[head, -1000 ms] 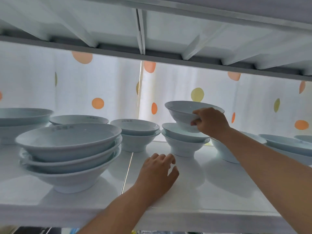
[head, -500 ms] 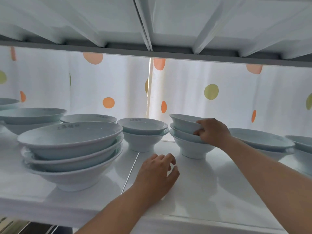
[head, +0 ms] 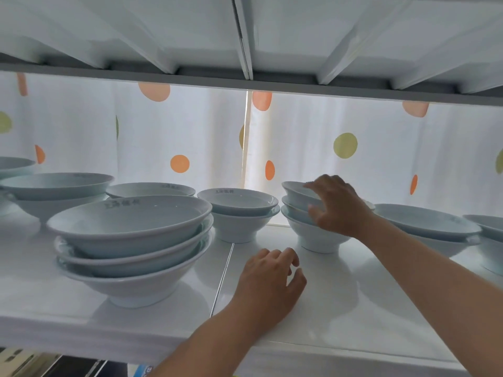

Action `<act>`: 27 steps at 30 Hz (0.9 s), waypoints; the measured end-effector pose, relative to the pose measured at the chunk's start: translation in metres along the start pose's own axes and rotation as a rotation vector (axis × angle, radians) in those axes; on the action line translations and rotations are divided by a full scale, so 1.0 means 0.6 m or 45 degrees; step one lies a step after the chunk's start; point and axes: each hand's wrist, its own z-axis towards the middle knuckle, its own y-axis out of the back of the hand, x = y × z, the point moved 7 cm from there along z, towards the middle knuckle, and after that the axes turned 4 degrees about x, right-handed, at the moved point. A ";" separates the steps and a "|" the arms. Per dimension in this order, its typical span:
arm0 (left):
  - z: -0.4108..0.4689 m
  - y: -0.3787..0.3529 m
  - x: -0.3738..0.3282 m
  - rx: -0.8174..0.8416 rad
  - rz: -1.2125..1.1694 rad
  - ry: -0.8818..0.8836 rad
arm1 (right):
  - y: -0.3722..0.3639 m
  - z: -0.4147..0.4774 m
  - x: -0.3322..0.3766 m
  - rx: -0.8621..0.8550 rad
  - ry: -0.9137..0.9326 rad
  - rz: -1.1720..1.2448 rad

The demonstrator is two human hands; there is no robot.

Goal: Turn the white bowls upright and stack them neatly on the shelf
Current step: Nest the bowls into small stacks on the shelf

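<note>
- head view: the stack of three small white bowls (head: pixel 313 236) stands open side up on the white shelf (head: pixel 353 308), each bowl sitting inside the one below.
- the right hand (head: pixel 337 210) is pressed against the right side of that stack. its fingers are spread wide and lie on the rims of the upper bowls. it does not wrap round any bowl.
- the left hand (head: pixel 269 278) rests on the shelf in front of the stack and a bit to its left, apart from it. its fingers are loosely bent and it holds nothing.
- so the stack is just left of the right hand and touching it, and the right hand is the nearer one.
- just left of the stack is a stack of two small bowls (head: pixel 239 213). further left and nearer the front edge is a stack of three big bowls (head: pixel 130 240). right of the stack, behind the right arm, sit wide bowls (head: pixel 424 224).
- every bowl i can see is right way up, so i think this stack is almost done.
- the next move may be a soft push to line up the top bowl (head: pixel 295 190), or just letting go.
- the right hand hides half the stack, so i cannot tell if the bowls sit even.
</note>
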 end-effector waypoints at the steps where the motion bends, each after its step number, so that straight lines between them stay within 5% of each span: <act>1: 0.000 0.003 -0.003 -0.018 -0.010 -0.016 | 0.001 0.004 0.028 -0.074 0.110 0.008; 5: -0.010 0.034 -0.016 -0.184 -0.009 -0.066 | -0.037 0.039 0.127 0.042 0.323 0.179; 10: -0.052 0.097 -0.024 -0.342 0.086 -0.054 | -0.105 0.080 0.160 0.329 0.225 0.223; 16: -0.096 0.256 -0.058 -0.539 0.212 -0.131 | -0.116 0.104 0.157 0.386 0.129 0.251; 22: -0.039 0.459 0.114 -0.697 -0.353 0.446 | -0.120 0.119 0.147 0.500 0.120 0.345; 27: 0.003 0.442 0.297 -0.304 -0.286 0.704 | -0.115 0.124 0.150 0.462 0.111 0.366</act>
